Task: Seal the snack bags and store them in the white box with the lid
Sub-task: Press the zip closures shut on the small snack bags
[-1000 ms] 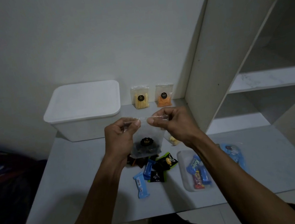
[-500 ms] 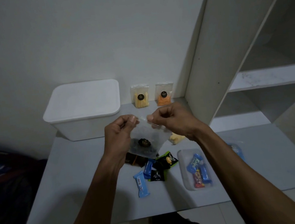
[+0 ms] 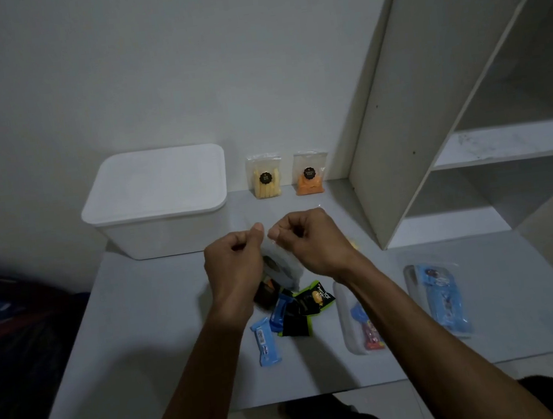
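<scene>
A clear snack bag point(image 3: 280, 265) with a round black label hangs between my hands above the table. My left hand point(image 3: 233, 264) and my right hand point(image 3: 309, 241) both pinch its top edge, thumbs close together. The white box point(image 3: 160, 202) with its lid on stands at the back left. Two more clear bags lean against the wall: one with yellow sticks point(image 3: 264, 178), one with orange snacks point(image 3: 309, 174). Loose wrapped snacks point(image 3: 290, 314) in blue, black and green lie below my hands. Most of the held bag is hidden by my fingers.
A clear tray point(image 3: 346, 322) with wrapped snacks sits under my right forearm. A clear pack of blue packets point(image 3: 443, 297) lies at the right. A white shelf unit point(image 3: 443, 87) rises at the back right. The grey table's front edge point(image 3: 290, 404) is near me.
My hands have drawn closer together and lower, and the bag now hangs narrower and more hidden between them. The view has tilted down slightly.
</scene>
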A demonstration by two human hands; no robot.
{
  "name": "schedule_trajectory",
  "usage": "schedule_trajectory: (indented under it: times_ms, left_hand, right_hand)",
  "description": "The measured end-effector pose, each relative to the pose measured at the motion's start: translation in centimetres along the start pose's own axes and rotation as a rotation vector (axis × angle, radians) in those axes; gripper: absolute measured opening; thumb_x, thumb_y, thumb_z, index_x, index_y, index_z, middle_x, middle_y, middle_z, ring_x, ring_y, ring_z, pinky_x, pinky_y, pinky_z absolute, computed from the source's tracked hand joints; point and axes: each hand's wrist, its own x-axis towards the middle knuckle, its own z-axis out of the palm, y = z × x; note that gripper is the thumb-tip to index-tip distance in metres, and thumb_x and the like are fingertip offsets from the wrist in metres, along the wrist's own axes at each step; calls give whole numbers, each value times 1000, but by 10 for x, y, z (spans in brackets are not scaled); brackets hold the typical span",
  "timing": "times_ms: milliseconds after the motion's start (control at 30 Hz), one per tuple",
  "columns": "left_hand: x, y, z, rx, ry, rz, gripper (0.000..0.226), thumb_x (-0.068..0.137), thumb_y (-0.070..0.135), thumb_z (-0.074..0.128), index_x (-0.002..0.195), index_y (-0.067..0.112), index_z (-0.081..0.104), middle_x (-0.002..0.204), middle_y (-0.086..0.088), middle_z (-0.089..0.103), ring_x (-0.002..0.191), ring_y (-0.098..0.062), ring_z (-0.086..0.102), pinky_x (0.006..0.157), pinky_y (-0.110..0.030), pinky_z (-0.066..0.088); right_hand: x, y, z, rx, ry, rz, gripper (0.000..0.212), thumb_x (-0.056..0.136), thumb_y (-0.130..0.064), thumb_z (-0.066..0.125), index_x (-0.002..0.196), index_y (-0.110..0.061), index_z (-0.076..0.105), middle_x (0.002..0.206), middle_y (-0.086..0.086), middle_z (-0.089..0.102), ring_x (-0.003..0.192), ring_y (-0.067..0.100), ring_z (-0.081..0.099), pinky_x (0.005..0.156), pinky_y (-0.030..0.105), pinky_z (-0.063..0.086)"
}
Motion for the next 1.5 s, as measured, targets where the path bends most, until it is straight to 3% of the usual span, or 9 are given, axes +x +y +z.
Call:
schedule_trajectory:
  times_ms: [167,367,533,667,833,1033,1200,1367,1500]
  left_hand:
    - [0,7,2,-74,8,-61,24,90,16,71,67,23,71,70,7,70,60,2,62,51,-10,48]
    - [5,9,1,-64,21,-148,7,90,21,70,86,19,76,91,-1,73,91,-19,66,68,-26,54]
    - [3,6,3,21,-17,-161,11,84,22,75,79,13,77,78,-4,75,80,-21,71,80,-41,61]
    - [1,7,2,-27,-26,-218,20,86,12,72,67,16,68,71,-1,68,69,-15,65,62,-26,55]
    - [-3,8,1,-70,-63,-244,11,91,10,68,80,13,69,73,4,62,65,-5,56,47,-17,41]
    - [-4,3,3,19,-78,-280,6,86,11,72,81,7,73,85,-18,72,77,-33,69,66,-39,60]
    - [-7,0,4,-8,-75,-294,7,84,8,72,87,2,74,86,-18,72,85,-38,69,77,-45,60]
    - [-8,-3,0,-62,-46,-207,13,90,24,70,84,12,70,85,-4,69,79,-16,63,65,-29,52]
    - [9,-8,-8,47,-165,-29,33,95,30,62,127,24,58,116,1,60,104,-13,56,73,-27,45]
  right_hand:
    - [0,4,0,60,4,37,13,92,-21,67,91,-10,76,82,4,74,71,8,62,71,33,55]
    - [-10,22,7,68,30,49,15,92,-28,68,84,-17,74,75,5,71,67,8,59,70,39,56]
    - [-9,22,18,62,124,-3,14,92,-21,67,80,-21,73,70,-4,69,62,5,60,63,28,54]
    - [-12,22,20,141,85,66,15,92,-24,68,79,-20,73,69,-3,68,63,7,61,63,29,54]
    - [-20,27,12,164,-12,148,19,92,-26,69,74,-20,70,62,-5,63,56,7,55,56,27,46]
    - [-24,30,21,158,109,155,20,91,-27,68,73,-19,70,65,-2,67,64,20,66,69,48,61]
    - [-30,26,19,143,141,173,21,92,-24,67,74,-14,70,63,0,65,58,12,60,65,45,61]
    - [-32,14,-5,-11,30,73,17,94,-23,65,81,-13,69,73,0,69,65,8,61,67,31,54]
    - [-29,-1,-40,-95,-136,24,15,96,-21,62,84,-16,69,75,-2,68,65,3,59,63,25,51]
